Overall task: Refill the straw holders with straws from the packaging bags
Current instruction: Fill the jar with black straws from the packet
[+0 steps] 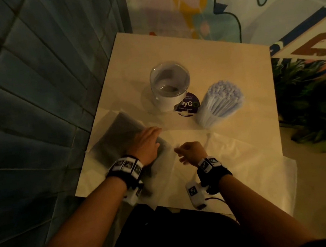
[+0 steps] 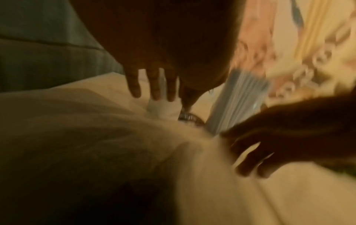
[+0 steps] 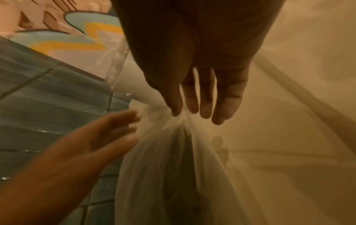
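Dim light over the bench [image 1: 233,72], and both hands are down at its near edge. The left hand [image 1: 147,142] lies flat at about eight o'clock, fingers straight and together, pressing on a greyish translucent bag [image 1: 117,135]. Just beside it, at six o'clock, the right hand [image 1: 190,152] pinches a gathered fold of a thin white bag [image 1: 252,166] between thumb and fingertips; the right wrist view shows the film bunched under those fingers [image 3: 206,106]. Up at twelve o'clock stands a clear glass holder [image 1: 169,83], nothing plainly visible inside. At two o'clock a packed bundle of pale straws [image 1: 221,102] stands tilted, near the holder but apart. Between them lies a round dark sticker [image 1: 188,105].
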A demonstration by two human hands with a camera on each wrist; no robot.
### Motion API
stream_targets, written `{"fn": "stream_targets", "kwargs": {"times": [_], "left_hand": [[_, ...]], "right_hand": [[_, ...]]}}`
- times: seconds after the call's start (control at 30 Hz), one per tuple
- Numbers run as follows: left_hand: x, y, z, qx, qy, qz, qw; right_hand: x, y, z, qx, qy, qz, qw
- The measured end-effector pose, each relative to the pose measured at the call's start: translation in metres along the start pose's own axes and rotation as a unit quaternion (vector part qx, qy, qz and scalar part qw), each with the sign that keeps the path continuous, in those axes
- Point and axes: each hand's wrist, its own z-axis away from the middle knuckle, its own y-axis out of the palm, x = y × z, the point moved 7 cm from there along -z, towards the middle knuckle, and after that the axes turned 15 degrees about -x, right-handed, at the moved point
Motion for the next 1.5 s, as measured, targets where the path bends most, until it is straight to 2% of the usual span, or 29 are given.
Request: {"fn": "stream_targets", "kwargs": {"times": [0.07,0.13,0.23,0.37,0.47,0.57,0.73,0.83,0.97,1.07,1.13,1.2,1.3,1.4,1.5], "left_hand": [[0.001,0.022,-0.016,0.078,0.037,-0.063,0.994],[0.014,0.039,-0.024,0.126,0.053,-0.140,0.981],[0.029,0.050,-0.020,0.133,0.038,-0.180,0.974],[0.040,0.049,-0.008,0.082,-0.029,-0.164,0.983],[0.037,0.044,-0.007,0.026,-0.063,-0.065,0.996],[0.016,0.046,-0.016,0.026,-0.021,0.030,0.999],[0.009,0.037,-0.029,-0.007,0.014,0.044,0.999],[0.010,0.028,-0.030,-0.033,0.049,0.081,0.995],[0.018,0.024,-0.027,-0.075,0.019,0.158,0.984],[0.038,-0.001,-0.033,-0.192,-0.040,0.192,0.962],[0.052,-0.019,-0.039,-0.239,-0.085,0.203,0.946],[0.059,-0.024,-0.043,-0.234,-0.089,0.204,0.946],[0.060,-0.018,-0.045,-0.225,-0.083,0.207,0.949],[0.059,-0.017,-0.047,-0.232,-0.097,0.218,0.943],[0.073,-0.033,-0.057,-0.268,-0.111,0.235,0.928]], "right_hand": [[-0.007,0.003,0.000,-0.007,0.033,-0.010,0.999],[-0.013,0.008,0.000,-0.001,0.058,-0.058,0.997],[-0.015,0.010,-0.003,-0.019,0.031,-0.081,0.996],[0.004,0.006,-0.006,-0.070,-0.044,-0.041,0.996],[0.022,0.014,-0.006,-0.054,-0.074,-0.028,0.995],[0.040,0.025,-0.004,-0.037,-0.126,0.008,0.991],[0.050,0.021,-0.001,-0.052,-0.209,0.090,0.972],[0.049,0.021,0.002,-0.036,-0.240,0.103,0.965],[0.048,0.022,0.006,-0.029,-0.251,0.097,0.963],[0.020,0.033,0.018,0.060,-0.238,0.128,0.961],[-0.014,0.037,0.029,0.113,-0.219,0.161,0.956],[-0.040,0.035,0.035,0.141,-0.191,0.175,0.956],[-0.046,0.028,0.034,0.152,-0.180,0.184,0.954],[-0.042,0.030,0.033,0.173,-0.194,0.213,0.942],[-0.068,0.036,0.034,0.183,-0.183,0.298,0.919]]}}
